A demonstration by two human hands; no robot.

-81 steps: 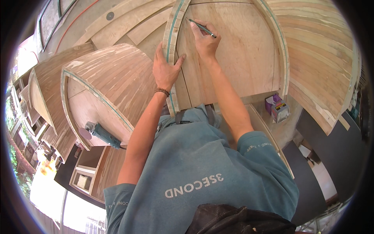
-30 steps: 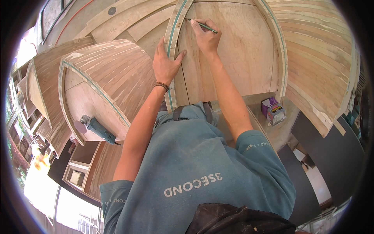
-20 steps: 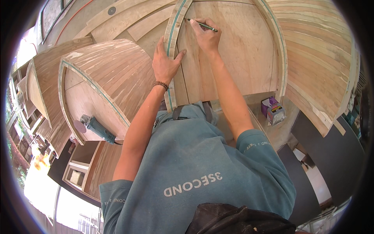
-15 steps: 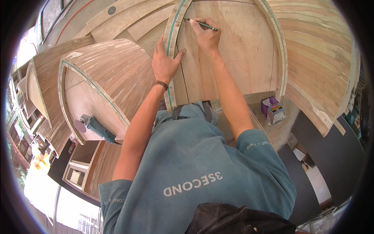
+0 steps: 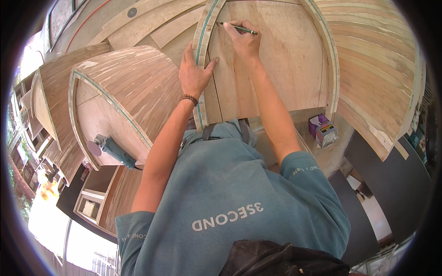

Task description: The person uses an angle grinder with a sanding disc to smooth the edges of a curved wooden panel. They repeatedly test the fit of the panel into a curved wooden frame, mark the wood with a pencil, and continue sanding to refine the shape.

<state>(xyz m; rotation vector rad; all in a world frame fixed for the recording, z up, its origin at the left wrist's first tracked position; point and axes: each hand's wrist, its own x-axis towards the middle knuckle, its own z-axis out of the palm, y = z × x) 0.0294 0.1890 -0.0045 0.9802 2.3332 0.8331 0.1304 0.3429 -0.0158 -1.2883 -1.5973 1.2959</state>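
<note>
Head view: at the upper centre of the frame, the right hand (image 5: 246, 43) grasps a dark green pencil (image 5: 245, 30), its tip pointing left beside the curved wooden rim (image 5: 207, 34) of a flat wooden panel (image 5: 290, 60). Just lower left, the left hand (image 5: 194, 78) lies unclenched across that teal-striped rim, fingers spread, thumb over the panel. Left of centre, a teal angle grinder (image 5: 119, 154) rests on another rimmed panel (image 5: 103, 120), and a purple box (image 5: 324, 131) sits right of centre
</note>
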